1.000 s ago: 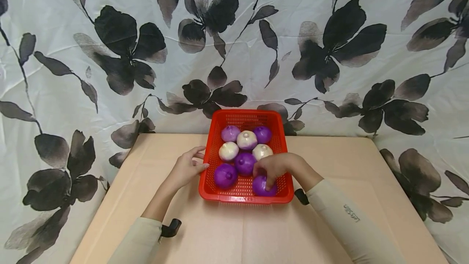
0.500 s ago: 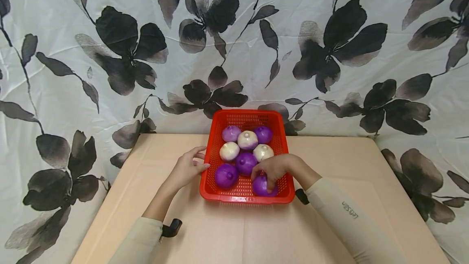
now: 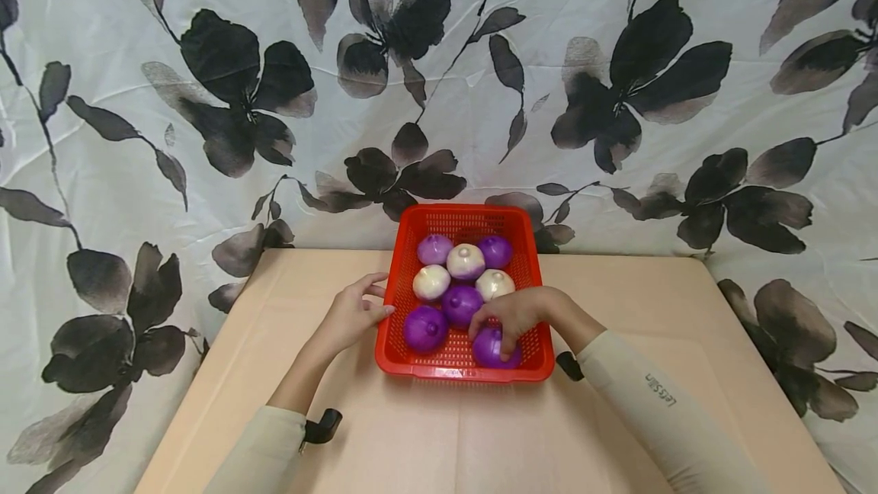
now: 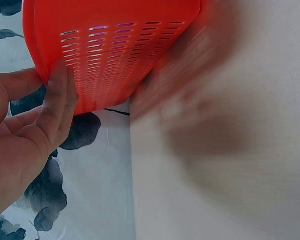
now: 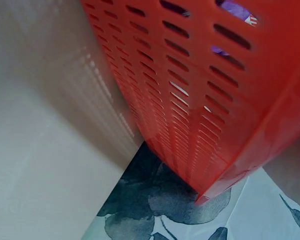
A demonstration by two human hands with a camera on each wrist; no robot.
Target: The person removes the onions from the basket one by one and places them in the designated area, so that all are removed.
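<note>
A red plastic basket (image 3: 453, 369) with slotted walls stands on the table, holding several shiny purple and white onions. My right hand (image 3: 514, 315) reaches over its right side and grips a purple onion (image 3: 491, 349) in the near right corner, fingers and thumb curled down around it. My left hand (image 3: 353, 312) touches the basket's left side with its fingers extended. In the left wrist view the left fingers (image 4: 55, 97) lie against the outer wall near the rim. The right wrist view shows the basket's outer wall (image 5: 190, 90); the right hand's grip is hidden there.
Inside the basket, a purple onion (image 3: 425, 328) sits near left, another (image 3: 462, 305) in the middle. White onions (image 3: 431, 282) lie behind them. The light wooden table (image 3: 439, 433) ends at a floral cloth (image 3: 494, 97) behind the basket.
</note>
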